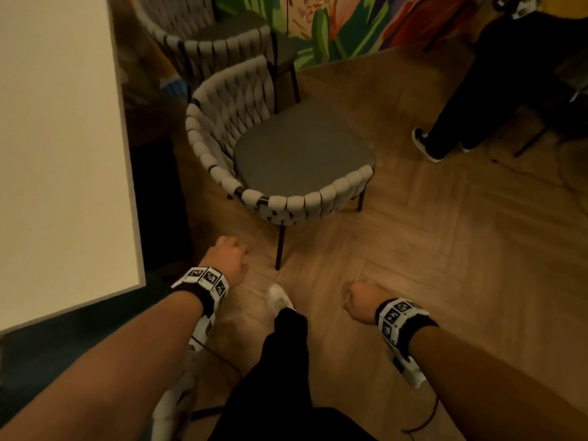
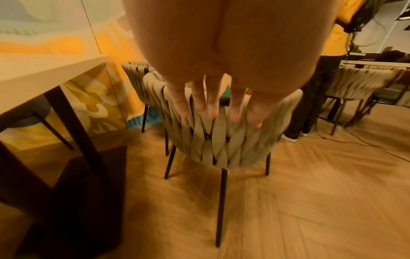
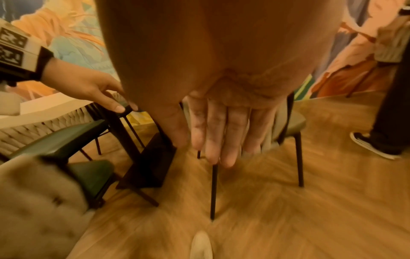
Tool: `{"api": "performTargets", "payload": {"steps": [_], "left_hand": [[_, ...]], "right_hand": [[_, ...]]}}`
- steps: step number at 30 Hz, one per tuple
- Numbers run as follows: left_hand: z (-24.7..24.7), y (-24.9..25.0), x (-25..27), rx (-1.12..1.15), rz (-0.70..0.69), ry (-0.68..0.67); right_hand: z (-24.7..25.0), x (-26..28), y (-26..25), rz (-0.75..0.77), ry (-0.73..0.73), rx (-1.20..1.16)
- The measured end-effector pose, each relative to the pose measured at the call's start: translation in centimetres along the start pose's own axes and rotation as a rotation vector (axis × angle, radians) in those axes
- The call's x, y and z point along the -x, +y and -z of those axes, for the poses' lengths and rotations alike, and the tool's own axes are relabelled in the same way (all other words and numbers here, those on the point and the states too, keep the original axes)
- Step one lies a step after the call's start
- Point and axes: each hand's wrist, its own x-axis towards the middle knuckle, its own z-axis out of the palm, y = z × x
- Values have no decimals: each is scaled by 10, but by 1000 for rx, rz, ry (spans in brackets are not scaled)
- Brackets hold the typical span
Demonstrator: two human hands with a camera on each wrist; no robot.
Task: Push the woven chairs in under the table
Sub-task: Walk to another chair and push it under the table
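Observation:
A woven chair [image 1: 286, 160] with a grey seat and thin black legs stands pulled out and angled, to the right of the white table [image 1: 63, 154]. A second woven chair [image 1: 216, 36] stands behind it along the same table edge. My left hand [image 1: 227, 256] hangs just short of the near chair's woven back [image 2: 221, 145], its fingers [image 2: 213, 105] straight and holding nothing. My right hand [image 1: 359, 300] is lower and to the right, over bare floor; its fingers [image 3: 217, 140] are also straight and empty. Neither hand touches the chair in the head view.
Another person's dark-trousered legs and sneaker [image 1: 426, 148] stand at the right near more chairs. My own leg and white shoe [image 1: 280, 297] are between my hands. The table's dark base [image 2: 88, 184] sits on the wood floor. A cable [image 1: 423, 421] trails by my right arm.

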Motion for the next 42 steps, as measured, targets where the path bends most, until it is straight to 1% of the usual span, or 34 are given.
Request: {"api": "performTargets", "payload": {"steps": [2, 3, 5, 7, 9, 11, 13, 14, 16, 18, 21, 24, 27, 30, 33, 35, 37, 38, 40, 42], "left_hand": [[31, -7, -42, -42, 30, 113], [43, -10, -60, -51, 30, 146], [65, -16, -94, -73, 4, 167], [80, -23, -126, -120, -26, 120], [89, -28, -147, -130, -35, 19], [91, -30, -160, -126, -10, -102], [91, -30, -170, -146, 43, -204], [89, -30, -177, -144, 80, -228], [87, -29, -182, -139, 102, -227], [85, -22, -185, -126, 146, -234], [82, -1, -177, -83, 230, -259], [78, 44, -172, -78, 248, -287], [68, 116, -173, -29, 273, -276], [63, 202, -184, 83, 296, -259], [60, 273, -198, 226, 232, -234], [60, 300, -201, 323, 148, -250], [63, 309, -203, 429, 66, -279], [66, 306, -204, 465, 37, -289], [71, 281, -206, 480, 9, -305], [79, 239, -207, 376, 43, -328]], "right_hand": [[48, -38, -5, 29, 66, 41], [70, -54, -10, 33, 76, 64], [106, -86, -20, 61, 116, 94], [139, -117, -31, 121, 191, 126], [160, -145, -38, 201, 272, 181], [169, -166, -42, 255, 258, 287], [170, -183, -41, 282, 188, 400], [172, -193, -37, 304, 174, 459], [171, -198, -30, 308, 205, 529], [177, -205, -17, 354, 233, 593], [188, -205, 3, 450, 226, 677], [204, -205, 45, 516, 168, 728], [234, -207, 109, 562, 143, 842], [275, -207, 171, 574, 139, 986], [315, -207, 220, 547, 114, 1075], [332, -202, 240, 481, 31, 1095], [340, -195, 244, 402, -66, 1086], [338, -192, 243, 381, -109, 1066], [324, -185, 235, 394, -190, 974], [297, -182, 227, 447, -251, 860]]}}
